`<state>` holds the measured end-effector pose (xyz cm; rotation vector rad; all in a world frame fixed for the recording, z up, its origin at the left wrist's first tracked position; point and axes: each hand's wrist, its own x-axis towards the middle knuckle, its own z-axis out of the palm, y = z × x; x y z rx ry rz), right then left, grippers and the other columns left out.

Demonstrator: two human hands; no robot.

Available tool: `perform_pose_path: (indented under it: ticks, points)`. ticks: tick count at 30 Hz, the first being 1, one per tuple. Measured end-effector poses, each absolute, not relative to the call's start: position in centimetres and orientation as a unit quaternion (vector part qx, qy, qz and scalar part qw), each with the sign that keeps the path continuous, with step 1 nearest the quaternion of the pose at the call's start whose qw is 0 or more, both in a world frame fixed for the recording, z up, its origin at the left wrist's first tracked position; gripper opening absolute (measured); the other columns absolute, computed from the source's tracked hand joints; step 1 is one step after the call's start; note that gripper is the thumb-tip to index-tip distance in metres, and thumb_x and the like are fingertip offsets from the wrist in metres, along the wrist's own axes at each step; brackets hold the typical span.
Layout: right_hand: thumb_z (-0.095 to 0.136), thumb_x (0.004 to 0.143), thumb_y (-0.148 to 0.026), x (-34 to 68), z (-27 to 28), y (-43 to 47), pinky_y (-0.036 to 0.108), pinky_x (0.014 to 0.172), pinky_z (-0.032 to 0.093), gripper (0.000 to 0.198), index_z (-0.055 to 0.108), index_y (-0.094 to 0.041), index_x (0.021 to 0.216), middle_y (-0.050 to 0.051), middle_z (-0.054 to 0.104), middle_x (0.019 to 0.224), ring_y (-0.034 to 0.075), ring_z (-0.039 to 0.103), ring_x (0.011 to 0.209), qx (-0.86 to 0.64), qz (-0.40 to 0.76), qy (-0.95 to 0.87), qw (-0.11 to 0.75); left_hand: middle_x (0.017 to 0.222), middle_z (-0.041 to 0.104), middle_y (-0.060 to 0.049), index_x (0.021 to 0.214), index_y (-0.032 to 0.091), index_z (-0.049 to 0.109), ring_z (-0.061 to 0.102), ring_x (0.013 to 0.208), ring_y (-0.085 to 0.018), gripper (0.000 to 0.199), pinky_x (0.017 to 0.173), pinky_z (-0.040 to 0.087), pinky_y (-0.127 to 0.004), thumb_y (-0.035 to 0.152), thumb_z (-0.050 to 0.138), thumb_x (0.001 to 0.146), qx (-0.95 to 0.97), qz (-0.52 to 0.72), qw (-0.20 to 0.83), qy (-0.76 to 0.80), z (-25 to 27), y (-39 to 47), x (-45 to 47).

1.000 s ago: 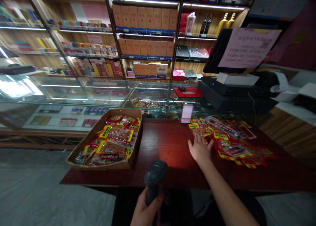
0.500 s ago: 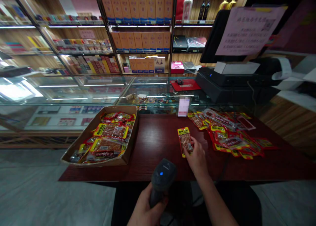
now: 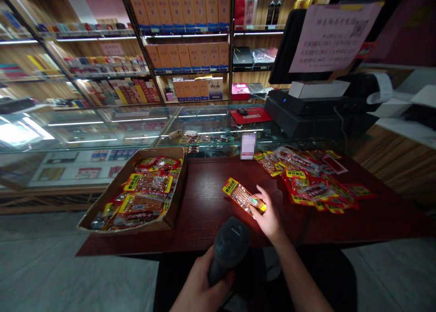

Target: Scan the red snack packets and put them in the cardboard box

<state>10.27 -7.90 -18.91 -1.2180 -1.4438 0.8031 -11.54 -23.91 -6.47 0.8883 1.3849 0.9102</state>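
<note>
My left hand [image 3: 207, 280] is wrapped round the handle of a dark barcode scanner [image 3: 232, 243], held low at the table's front edge with its head towards the table. Between thumb and fingers, my right hand [image 3: 269, 216] grips the near end of a red and yellow snack packet [image 3: 240, 195]. The packet slants with its far end to the left, and bright light falls on its near end. To the right of that hand lies a loose pile of similar snack packets [image 3: 313, 185]. On the left, a cardboard box [image 3: 180, 185] holds several more.
A dark red wooden table [image 3: 204, 175] carries all this. Behind it runs a glass display case [image 3: 143, 126] with a mouse [image 3: 242, 111] on a red pad. A monitor [image 3: 284, 48] stands on a black cash drawer [image 3: 289, 116] at the right. Stocked shelves line the back.
The snack packet has turned from upright to slanting, its far end swinging left, and light now falls on it. The scanner has shifted slightly right. The whole view has moved a little.
</note>
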Motion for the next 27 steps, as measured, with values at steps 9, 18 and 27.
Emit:
perform_pose_path:
  ticks: [9, 18, 27]
  points:
    - [0.07, 0.088, -0.034, 10.2, -18.4, -8.2, 0.046, 0.101, 0.058, 0.067, 0.048, -0.026, 0.151, 0.008, 0.071, 0.118, 0.023, 0.071, 0.103, -0.529, 0.337, -0.6, 0.496, 0.061, 0.059, 0.002, 0.095, 0.017, 0.08, 0.049, 0.056, -0.015, 0.024, 0.049, 0.04, -0.02, 0.027, 0.081, 0.073, 0.409, 0.382, 0.577, 0.595, -6.0, -23.4, -11.0]
    - [0.076, 0.081, -0.044, 7.0, -15.6, -6.0, 0.048, 0.099, 0.061, 0.06, 0.064, -0.025, 0.136, 0.01, 0.075, 0.128, 0.027, 0.075, 0.106, -0.504, 0.435, -0.543, 0.512, 0.057, 0.047, 0.008, 0.101, 0.018, 0.072, 0.037, 0.044, -0.009, 0.028, 0.042, 0.032, -0.019, 0.033, 0.078, 0.079, 0.369, 0.419, 0.57, 0.602, -7.4, -24.5, -12.2]
    - [0.078, 0.08, -0.02, -13.7, -5.6, 2.9, 0.037, 0.096, 0.062, 0.048, 0.068, -0.022, 0.127, 0.006, 0.079, 0.119, 0.018, 0.076, 0.102, -0.381, 0.452, -0.677, 0.439, 0.05, 0.048, 0.009, 0.097, 0.017, 0.072, 0.04, 0.042, -0.008, 0.053, 0.046, 0.032, -0.019, 0.062, 0.084, 0.074, 0.318, 0.507, 0.474, 0.646, -9.8, -26.9, -16.1]
